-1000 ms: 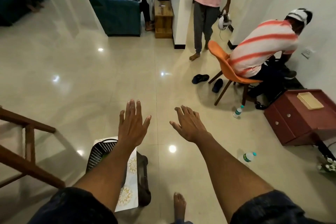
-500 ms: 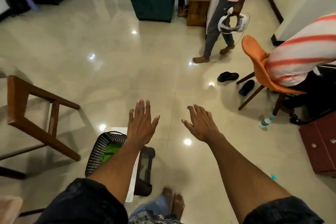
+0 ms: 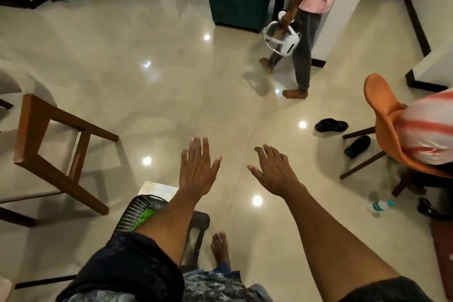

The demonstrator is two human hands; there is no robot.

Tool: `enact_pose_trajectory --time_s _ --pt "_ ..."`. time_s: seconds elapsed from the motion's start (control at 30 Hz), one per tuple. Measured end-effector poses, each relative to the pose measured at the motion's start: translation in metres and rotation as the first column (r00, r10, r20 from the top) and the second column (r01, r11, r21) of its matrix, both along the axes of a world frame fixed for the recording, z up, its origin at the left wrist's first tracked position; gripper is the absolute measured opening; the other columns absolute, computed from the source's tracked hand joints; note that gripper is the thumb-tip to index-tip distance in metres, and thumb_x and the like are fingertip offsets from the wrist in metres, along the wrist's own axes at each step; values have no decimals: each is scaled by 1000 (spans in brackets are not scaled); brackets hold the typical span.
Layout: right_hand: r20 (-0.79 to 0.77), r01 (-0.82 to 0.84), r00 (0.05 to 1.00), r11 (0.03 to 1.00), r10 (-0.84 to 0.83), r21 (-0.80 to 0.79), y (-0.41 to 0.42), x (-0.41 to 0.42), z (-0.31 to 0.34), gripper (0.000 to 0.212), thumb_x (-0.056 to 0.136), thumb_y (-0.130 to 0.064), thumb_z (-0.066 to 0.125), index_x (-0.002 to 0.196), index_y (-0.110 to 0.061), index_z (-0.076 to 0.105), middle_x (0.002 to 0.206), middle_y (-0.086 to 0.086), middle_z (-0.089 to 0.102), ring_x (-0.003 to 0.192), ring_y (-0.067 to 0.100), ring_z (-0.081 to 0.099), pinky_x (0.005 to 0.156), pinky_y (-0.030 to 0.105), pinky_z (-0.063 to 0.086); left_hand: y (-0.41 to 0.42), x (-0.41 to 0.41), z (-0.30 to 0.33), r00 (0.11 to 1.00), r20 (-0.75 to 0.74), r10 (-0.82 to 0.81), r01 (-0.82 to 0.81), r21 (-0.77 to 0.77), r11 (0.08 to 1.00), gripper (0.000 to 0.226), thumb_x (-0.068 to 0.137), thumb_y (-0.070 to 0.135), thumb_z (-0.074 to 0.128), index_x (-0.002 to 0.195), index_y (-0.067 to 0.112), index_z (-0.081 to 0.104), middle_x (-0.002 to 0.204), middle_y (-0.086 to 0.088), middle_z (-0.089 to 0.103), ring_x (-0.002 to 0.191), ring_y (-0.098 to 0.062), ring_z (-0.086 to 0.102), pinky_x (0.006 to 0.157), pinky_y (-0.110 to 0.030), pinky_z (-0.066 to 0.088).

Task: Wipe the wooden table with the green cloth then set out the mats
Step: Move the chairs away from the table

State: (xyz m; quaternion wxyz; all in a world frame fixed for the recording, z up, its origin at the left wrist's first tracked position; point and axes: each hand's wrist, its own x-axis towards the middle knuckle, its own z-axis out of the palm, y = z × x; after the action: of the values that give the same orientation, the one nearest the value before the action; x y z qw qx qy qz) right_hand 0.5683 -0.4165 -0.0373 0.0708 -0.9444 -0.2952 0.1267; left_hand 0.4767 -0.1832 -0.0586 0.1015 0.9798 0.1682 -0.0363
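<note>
Green cloth (image 3: 144,218) waits in a black basket (image 3: 130,216), under the left forearm.
Nearest lies the basket on the floor; beyond it, left hand (image 3: 196,169) and right hand (image 3: 275,171) hover flat, fingers spread, holding nothing, probably poised before reaching down.

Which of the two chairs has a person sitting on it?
The orange chair at the right edge; a person in a striped shirt sits on it. The brown wooden chair at the left shows nobody on it.
</note>
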Motion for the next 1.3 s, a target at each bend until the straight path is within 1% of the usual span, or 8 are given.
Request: enact_pose_trajectory --time_s 0.2,0.27,0.4,0.53,0.67,0.83,1.17,1.3 --pt "-21 -59 998 998 59 -3 42 52 8 82 98 -68 14 158 -15 33 161 15 36 153 31 31 118 48 32 31 42 6 999 5 50 -50 2 999 93 97 68 -6 169 11 6 176 -15 7 164 -30 5 131 -48 8" --pt "-22 -101 995 995 101 -7 57 70 11 89 93 -70 5 157 -15 33 162 15 36 152 31 31 118 47 32 44 51 8 995 28 93 -94 15 995 90 100 66 0 169 9 14 175 -17 17 163 -32 14 130 -51 17" --pt "-32 -206 978 978 205 -21 99 110 15 72 105 -62 26 158 -14 33 162 16 35 152 32 31 118 47 32 76 65 9 977 55 204 -207 55 977 84 105 61 14 164 4 31 167 -22 35 157 -37 32 122 -54 34" --pt "-32 -318 948 948 317 -11 140 152 10 89 92 -70 5 157 -14 34 162 17 36 151 33 33 117 48 33 103 85 7 948 80 307 -314 102 944 78 106 57 28 160 2 39 162 -23 43 152 -37 41 116 -54 42" --pt "-49 -407 912 913 406 -5 179 204 10 87 95 -71 7 158 -15 32 164 16 33 153 32 30 119 47 31 126 118 15 905 76 419 -424 80 902 80 107 59 24 165 5 28 168 -22 33 158 -36 31 122 -56 33" --pt "-24 -521 853 853 521 9 216 255 11 65 109 -55 35 160 -14 31 166 17 31 156 32 26 122 47 28 141 149 21 844 68 532 -535 43 844 76 111 58 20 169 10 8 176 -17 11 164 -31 8 130 -51 13" --pt "-102 -658 750 753 654 -8 283 294 -5 91 92 -71 5 160 -16 30 167 17 29 156 31 26 122 47 27 166 161 2 727 -4 687 -687 29 726 79 110 60 26 169 11 9 176 -17 12 164 -31 9 130 -51 16" --pt "-113 -708 700 706 705 14 329 306 -13 73 104 -65 24 158 -16 32 167 16 29 156 30 25 121 46 28 196 171 -3 677 -47 734 -735 11 678 79 109 62 19 169 15 -2 177 -12 -2 165 -27 -4 131 -46 4"
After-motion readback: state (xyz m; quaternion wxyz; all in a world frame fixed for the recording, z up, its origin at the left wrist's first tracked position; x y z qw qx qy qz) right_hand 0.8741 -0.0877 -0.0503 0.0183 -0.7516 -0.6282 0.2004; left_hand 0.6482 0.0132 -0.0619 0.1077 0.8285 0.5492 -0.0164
